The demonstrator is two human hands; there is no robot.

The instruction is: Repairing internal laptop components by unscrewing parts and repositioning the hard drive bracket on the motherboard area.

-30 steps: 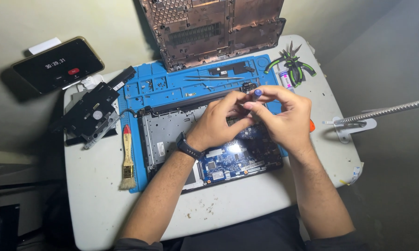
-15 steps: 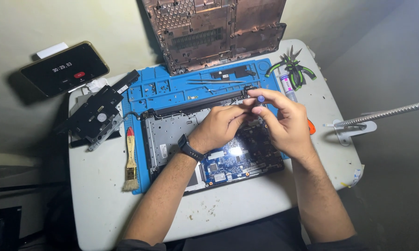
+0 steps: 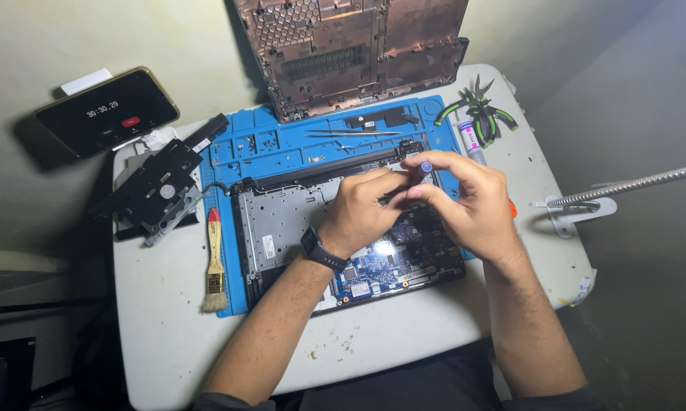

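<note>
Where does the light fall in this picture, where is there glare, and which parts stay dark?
Head view: light pools on the white table; a bright glare spot shows on the blue circuit board below the left hand; corners fall into shadow; the phone casts a dark shadow; edges bend slightly.

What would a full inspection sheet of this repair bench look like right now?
Surface: small white table, speckled with debris, under a blue mat.
Job's things: opened laptop base, blue circuit board exposed; small blue-tipped tool.
Clutter: brush, pliers, tweezers, black drive part, bottom cover, phone.
Fingers: left hand and right hand meet over the hinge edge; right pinches the tool.
Cables: nothing seen.
Surroundings: flexible metal arm, dim walls.
</note>
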